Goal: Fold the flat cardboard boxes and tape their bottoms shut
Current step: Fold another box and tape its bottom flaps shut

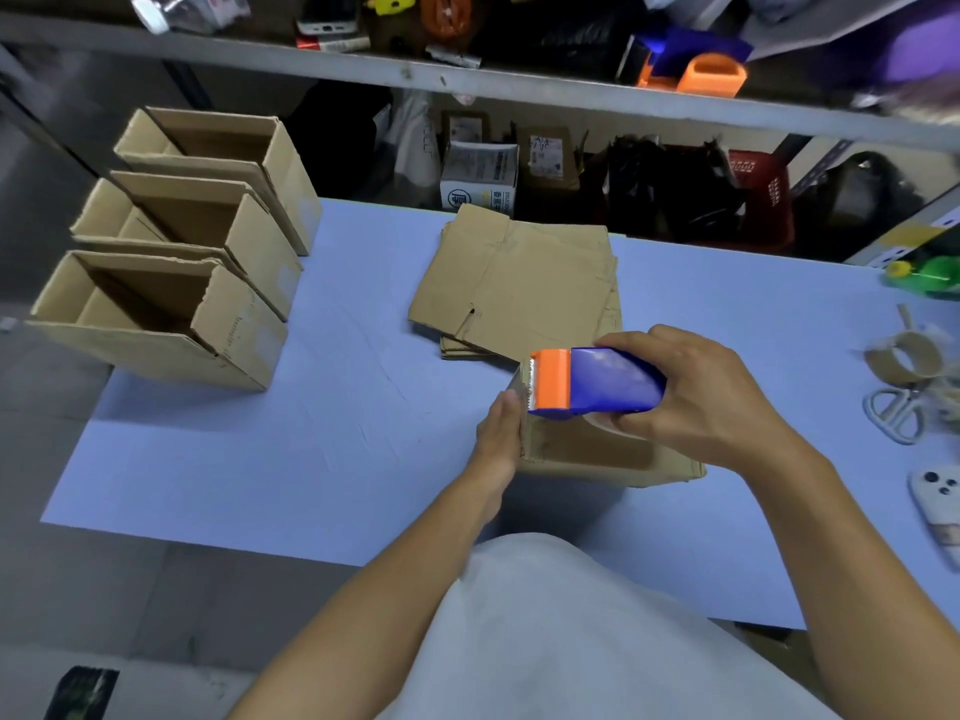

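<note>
Three folded brown cardboard boxes (156, 314) stand open-topped along the left edge of the pale blue table (311, 433), bare surface beside them. Mid-table lies a stack of flat brown cardboard sheets (519, 283). Nearer, the left hand (500, 433), fingers together, presses the end of the upturned brown cardboard box (587, 449); the right hand (701, 397) grips the blue-and-orange plastic tape dispenser (592, 379) on its bottom.

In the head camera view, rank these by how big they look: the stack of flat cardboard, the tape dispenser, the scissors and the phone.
1. Stack of flat cardboard, clearly largest.
2. Tape dispenser, though it sits nearer the camera.
3. Scissors and phone: look alike, and the phone is cut off by the frame edge, so unranked.
</note>
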